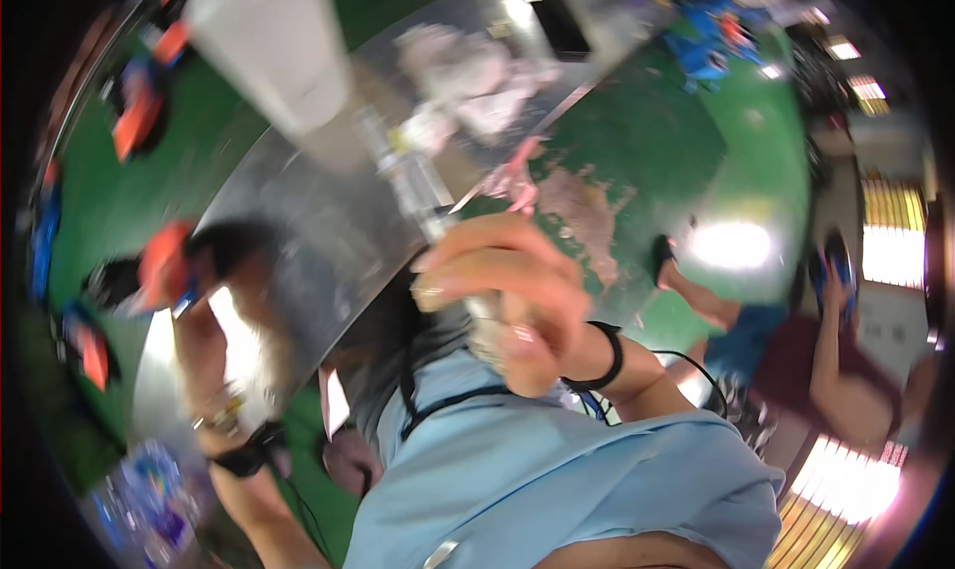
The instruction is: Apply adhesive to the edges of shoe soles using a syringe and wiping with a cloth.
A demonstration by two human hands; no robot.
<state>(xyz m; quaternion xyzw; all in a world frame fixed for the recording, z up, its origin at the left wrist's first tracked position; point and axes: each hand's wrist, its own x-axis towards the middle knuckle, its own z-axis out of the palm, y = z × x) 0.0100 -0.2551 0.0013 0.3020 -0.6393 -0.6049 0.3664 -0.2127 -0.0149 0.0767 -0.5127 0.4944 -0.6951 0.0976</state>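
At the left, over the edge of the metal table (298, 211), my left hand (209, 345) is smeared by motion. Its fingers seem closed on an orange and black object (164, 266) with a bit of blue, whose kind the blur hides. My right hand (512, 295) is in the middle, in front of my light blue top (557, 460), its fingers curled inward. Between thumb and fingers shows a small pale piece (484, 332), too blurred to name. Just beyond the right fingers, narrow clear plastic pieces (413, 176) lie on the table.
Crumpled white material (468, 77) and a black phone (557, 22) lie farther back on the table. A large white container (269, 42) stands at the back left. Pink strips (512, 179) hang at the table edge. Another person (816, 370) is at the right, above green floor (637, 141).
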